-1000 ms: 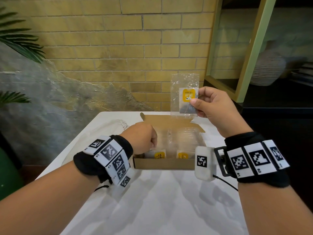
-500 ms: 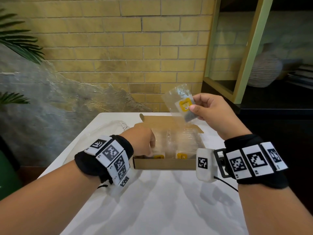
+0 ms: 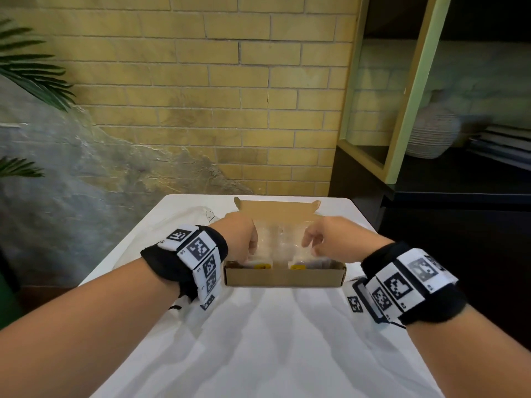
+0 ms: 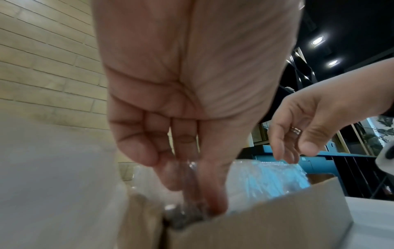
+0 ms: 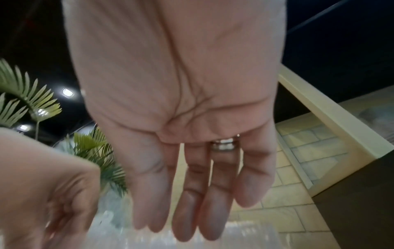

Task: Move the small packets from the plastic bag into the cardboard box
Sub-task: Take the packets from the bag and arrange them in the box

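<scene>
An open cardboard box [image 3: 284, 277] stands mid-table, its lid flap tipped back. Clear small packets [image 3: 297, 266] with yellow labels stand upright inside it. My left hand [image 3: 250, 251] reaches into the box's left end. In the left wrist view, the left hand [image 4: 192, 193] pinches the top of a clear packet [image 4: 187, 168] between thumb and fingers. My right hand [image 3: 309, 244] hovers over the right half of the box with straight, relaxed fingers and holds nothing; the right wrist view shows this hand [image 5: 187, 224] just above the clear packets [image 5: 234, 235]. The plastic bag [image 3: 189, 222] lies flat to the left of the box.
The white table [image 3: 273, 340] ends close behind the box at a brick wall. A dark cabinet with a green-framed shelf [image 3: 408, 110] stands to the right, and palm leaves [image 3: 34, 76] hang at the left.
My right hand came down from above the box with a yellow-labelled packet, let it go inside and now hangs empty. The left hand stayed in the box's left end.
</scene>
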`<state>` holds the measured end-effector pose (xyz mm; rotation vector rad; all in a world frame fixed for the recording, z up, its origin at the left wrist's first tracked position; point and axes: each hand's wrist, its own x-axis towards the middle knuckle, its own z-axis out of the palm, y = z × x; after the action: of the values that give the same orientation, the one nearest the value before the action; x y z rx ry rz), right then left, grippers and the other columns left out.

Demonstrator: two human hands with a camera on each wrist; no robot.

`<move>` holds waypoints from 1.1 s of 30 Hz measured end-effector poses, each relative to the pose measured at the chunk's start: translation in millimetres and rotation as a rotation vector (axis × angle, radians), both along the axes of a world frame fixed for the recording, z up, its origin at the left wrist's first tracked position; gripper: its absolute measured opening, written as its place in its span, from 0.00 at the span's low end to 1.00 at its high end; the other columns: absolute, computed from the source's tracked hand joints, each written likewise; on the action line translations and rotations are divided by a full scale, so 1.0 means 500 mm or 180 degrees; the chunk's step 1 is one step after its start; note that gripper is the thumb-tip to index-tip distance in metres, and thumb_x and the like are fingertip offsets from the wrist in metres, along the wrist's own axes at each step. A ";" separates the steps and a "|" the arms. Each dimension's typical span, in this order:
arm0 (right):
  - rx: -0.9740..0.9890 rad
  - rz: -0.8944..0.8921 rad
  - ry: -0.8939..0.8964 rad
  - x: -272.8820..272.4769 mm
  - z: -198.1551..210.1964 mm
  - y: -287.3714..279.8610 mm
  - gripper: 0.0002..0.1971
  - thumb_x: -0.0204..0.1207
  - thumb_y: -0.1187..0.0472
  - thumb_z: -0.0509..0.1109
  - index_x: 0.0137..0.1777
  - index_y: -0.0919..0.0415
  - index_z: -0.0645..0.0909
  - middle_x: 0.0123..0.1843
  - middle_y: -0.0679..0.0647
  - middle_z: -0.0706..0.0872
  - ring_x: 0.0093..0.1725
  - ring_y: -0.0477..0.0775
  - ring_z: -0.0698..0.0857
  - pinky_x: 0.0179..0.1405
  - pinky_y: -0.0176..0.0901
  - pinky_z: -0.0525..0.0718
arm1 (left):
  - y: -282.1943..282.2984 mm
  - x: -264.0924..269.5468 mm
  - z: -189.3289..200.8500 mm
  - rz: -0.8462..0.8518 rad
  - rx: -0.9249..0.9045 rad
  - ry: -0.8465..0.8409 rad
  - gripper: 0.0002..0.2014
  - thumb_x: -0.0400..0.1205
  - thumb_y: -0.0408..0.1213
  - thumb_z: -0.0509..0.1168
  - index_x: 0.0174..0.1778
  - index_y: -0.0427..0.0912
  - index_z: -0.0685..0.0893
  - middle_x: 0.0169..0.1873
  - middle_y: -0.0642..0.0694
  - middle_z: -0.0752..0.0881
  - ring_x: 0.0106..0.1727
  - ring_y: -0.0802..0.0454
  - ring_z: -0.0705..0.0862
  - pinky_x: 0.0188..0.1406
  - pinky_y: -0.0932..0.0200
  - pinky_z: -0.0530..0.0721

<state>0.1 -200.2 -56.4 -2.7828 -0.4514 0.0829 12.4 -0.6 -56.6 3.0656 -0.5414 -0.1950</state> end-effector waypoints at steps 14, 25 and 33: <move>-0.0557 -0.0123 -0.0265 -0.009 -0.020 0.011 0.12 0.76 0.61 0.68 0.59 0.55 0.80 0.59 0.53 0.81 0.51 0.51 0.73 0.47 0.40 0.71 | 0.008 0.006 0.002 0.0010 -0.0150 0.0026 0.14 0.72 0.31 0.72 0.54 0.45 0.87 0.42 0.49 0.85 0.46 0.52 0.82 0.52 0.59 0.83; -0.0941 0.0073 -0.0400 -0.006 -0.041 0.026 0.07 0.78 0.61 0.68 0.51 0.62 0.84 0.49 0.54 0.69 0.47 0.59 0.75 0.43 0.42 0.69 | -0.018 0.006 -0.022 -0.0194 -0.0526 -0.0246 0.12 0.75 0.41 0.72 0.54 0.47 0.85 0.42 0.54 0.83 0.47 0.54 0.80 0.48 0.63 0.76; -0.0974 0.0021 -0.0240 -0.014 -0.029 0.020 0.11 0.75 0.70 0.61 0.49 0.65 0.86 0.49 0.60 0.83 0.48 0.61 0.82 0.58 0.50 0.83 | -0.025 0.006 -0.023 -0.0231 -0.0904 -0.0367 0.04 0.77 0.32 0.68 0.41 0.43 0.88 0.37 0.52 0.85 0.44 0.54 0.82 0.48 0.60 0.80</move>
<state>-6.8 -190.3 -70.7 -3.0933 -0.5041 0.0525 15.2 -13.3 -68.3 2.7952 -0.6260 0.0545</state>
